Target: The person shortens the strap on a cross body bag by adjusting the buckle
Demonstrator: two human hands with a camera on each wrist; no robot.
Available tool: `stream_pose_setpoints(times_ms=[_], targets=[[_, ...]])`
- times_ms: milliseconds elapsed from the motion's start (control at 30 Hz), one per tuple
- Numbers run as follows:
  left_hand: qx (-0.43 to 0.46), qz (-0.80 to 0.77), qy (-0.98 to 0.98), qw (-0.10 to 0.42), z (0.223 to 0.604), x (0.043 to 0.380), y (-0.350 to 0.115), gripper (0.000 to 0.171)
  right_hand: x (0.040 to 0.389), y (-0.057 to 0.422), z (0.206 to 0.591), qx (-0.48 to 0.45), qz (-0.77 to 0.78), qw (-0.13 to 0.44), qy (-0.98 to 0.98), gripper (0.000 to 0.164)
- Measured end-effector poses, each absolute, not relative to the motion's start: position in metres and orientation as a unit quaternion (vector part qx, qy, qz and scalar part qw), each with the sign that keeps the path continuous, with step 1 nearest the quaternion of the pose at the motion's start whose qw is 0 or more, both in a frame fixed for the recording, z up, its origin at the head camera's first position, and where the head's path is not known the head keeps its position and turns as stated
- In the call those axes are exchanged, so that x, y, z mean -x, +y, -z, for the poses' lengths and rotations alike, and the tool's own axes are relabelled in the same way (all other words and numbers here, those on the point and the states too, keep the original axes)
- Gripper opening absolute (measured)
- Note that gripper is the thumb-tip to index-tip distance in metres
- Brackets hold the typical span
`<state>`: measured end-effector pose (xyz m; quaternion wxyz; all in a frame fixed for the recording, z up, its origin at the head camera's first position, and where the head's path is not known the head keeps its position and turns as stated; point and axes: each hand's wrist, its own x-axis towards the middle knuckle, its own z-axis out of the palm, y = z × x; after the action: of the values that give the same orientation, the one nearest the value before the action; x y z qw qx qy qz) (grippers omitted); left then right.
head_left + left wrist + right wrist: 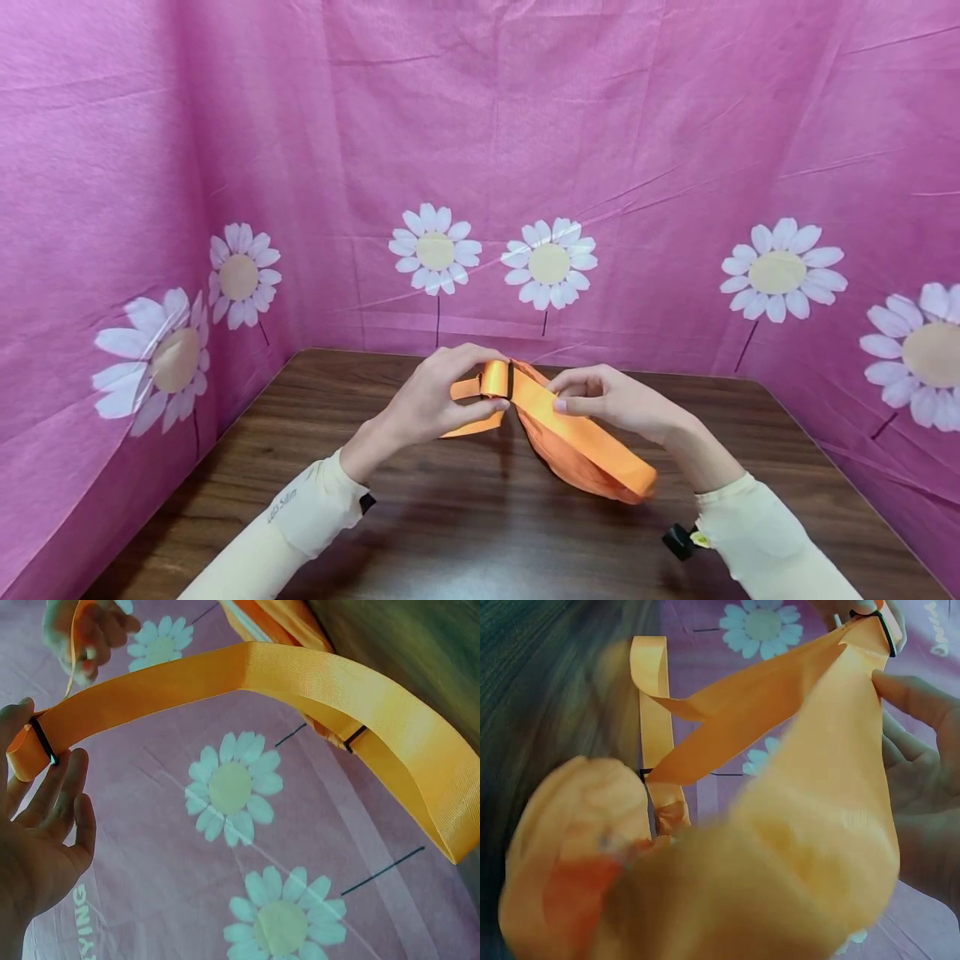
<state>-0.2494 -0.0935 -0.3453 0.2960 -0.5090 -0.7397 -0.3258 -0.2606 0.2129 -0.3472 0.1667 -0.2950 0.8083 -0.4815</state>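
Head view: my left hand (pixel 435 393), fingers above and thumb below, pinches the orange strap (pixel 588 433) at its black slider (pixel 511 381); the strap slopes down rightward, its upper edge pinched by my right hand (pixel 624 402), forearm angled in from lower right.

Pink daisy-printed cloth (pixel 637 108) hangs around a dark wooden tabletop (pixel 450 542)

Cream sleeves (pixel 767 533) show black wrist pieces (pixel 679 542) and, on the left, dark lettering (pixel 282 505).
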Motion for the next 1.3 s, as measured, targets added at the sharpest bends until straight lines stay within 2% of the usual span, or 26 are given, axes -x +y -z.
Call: stream_pose_setpoints(times_ms=[200, 600, 833, 1000, 1300], targets=[[0.511, 0.336, -0.737, 0.289, 0.342, 0.252, -0.098, 0.053, 0.262, 0.214, 0.349, 0.312, 0.484, 0.158, 0.802, 0.022], [0.547, 0.402, -0.712, 0.179, 0.354, 0.255, -0.091, 0.050, 0.263, 0.212, 0.352, 0.373, 0.494, 0.181, 0.764, 0.018], [0.557, 0.402, -0.711, 0.152, 0.362, 0.255, -0.083, 0.047, 0.260, 0.206, 0.351, 0.378, 0.492, 0.178, 0.764, 0.017], [0.550, 0.392, -0.723, 0.149, 0.365, 0.252, -0.080, 0.047, 0.257, 0.199, 0.353, 0.360, 0.504, 0.185, 0.763, 0.018], [0.496, 0.333, -0.777, 0.197, 0.367, 0.245, -0.077, 0.046, 0.252, 0.190, 0.356, 0.301, 0.510, 0.183, 0.785, 0.024]])
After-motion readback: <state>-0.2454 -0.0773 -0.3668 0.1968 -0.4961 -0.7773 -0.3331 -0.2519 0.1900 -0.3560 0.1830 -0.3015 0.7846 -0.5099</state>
